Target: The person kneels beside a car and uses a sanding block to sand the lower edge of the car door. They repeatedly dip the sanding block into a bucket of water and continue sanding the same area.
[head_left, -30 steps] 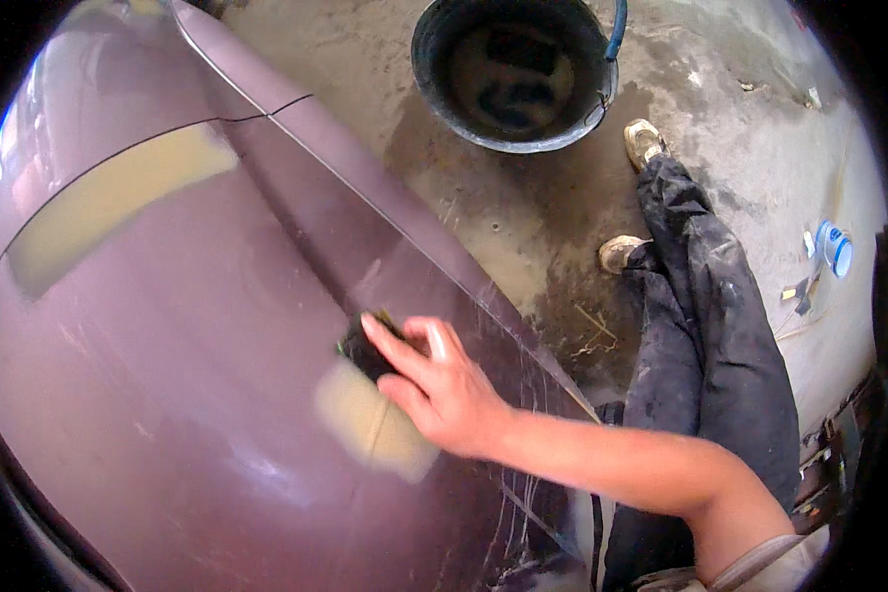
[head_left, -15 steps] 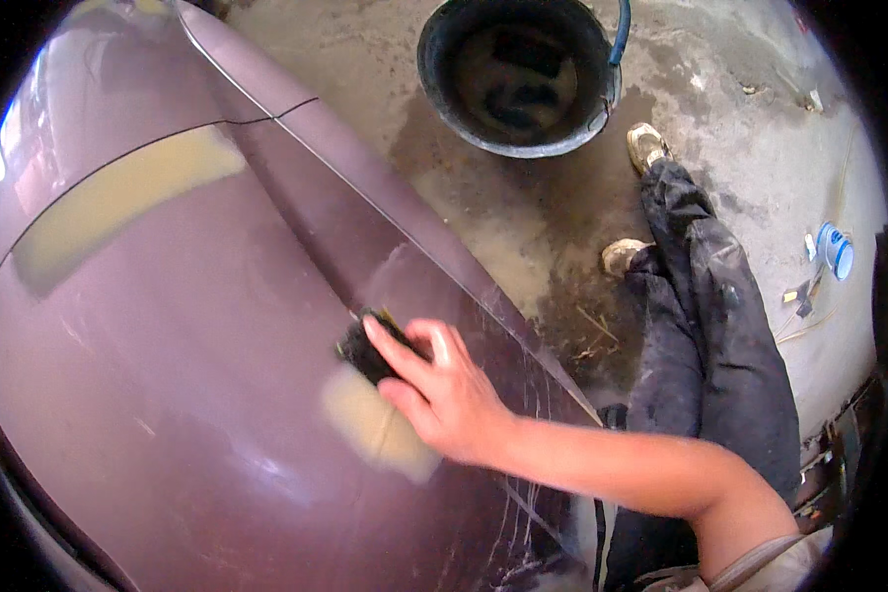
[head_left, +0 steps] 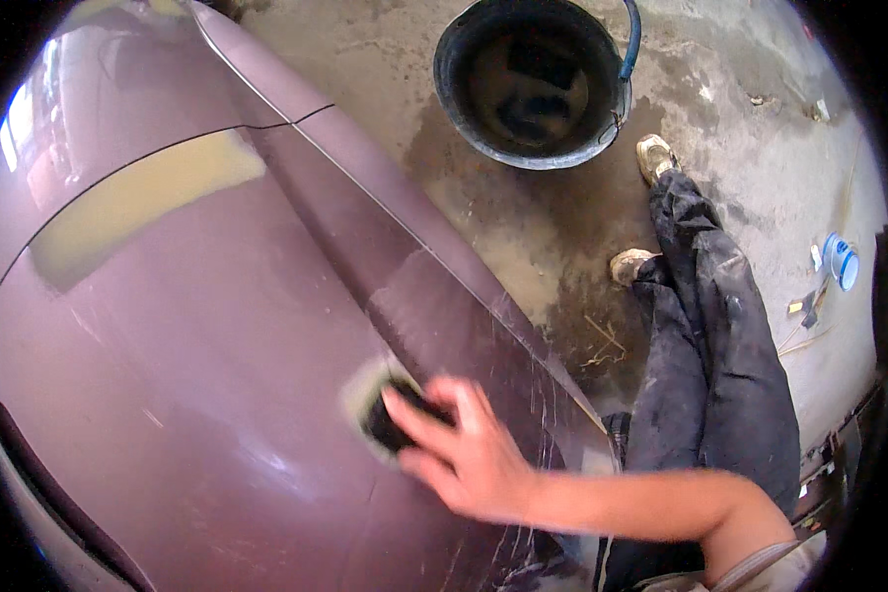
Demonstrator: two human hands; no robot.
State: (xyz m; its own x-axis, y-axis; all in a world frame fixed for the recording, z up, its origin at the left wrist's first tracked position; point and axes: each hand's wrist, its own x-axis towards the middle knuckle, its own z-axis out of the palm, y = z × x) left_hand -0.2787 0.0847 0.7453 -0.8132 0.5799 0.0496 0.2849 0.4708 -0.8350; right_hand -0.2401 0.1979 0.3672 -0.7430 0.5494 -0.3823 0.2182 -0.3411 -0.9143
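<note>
My right hand [head_left: 479,459] reaches in from the lower right and grips a dark sanding block [head_left: 387,422]. Its fingers lie over the top and the thumb is at the near side. The block rests flat on a mauve car body panel [head_left: 217,326], over a small yellowish filler patch [head_left: 362,383]; the hand hides part of that patch. Farther up the panel, a larger beige filler patch [head_left: 148,197] lies along a curved seam. Motion slightly blurs the hand. My left hand is out of view.
A black bucket [head_left: 454,109] holding murky water and dark items stands on the wet concrete floor [head_left: 740,128]. My dark-trousered legs [head_left: 750,355] are at right. A blue-and-white cup [head_left: 841,261] lies beyond them. A dark slot [head_left: 39,483] borders the panel at lower left.
My right hand has slid the sanding block toward me and slightly right, from the patch's far edge onto the patch. The whole view has shifted a little.
</note>
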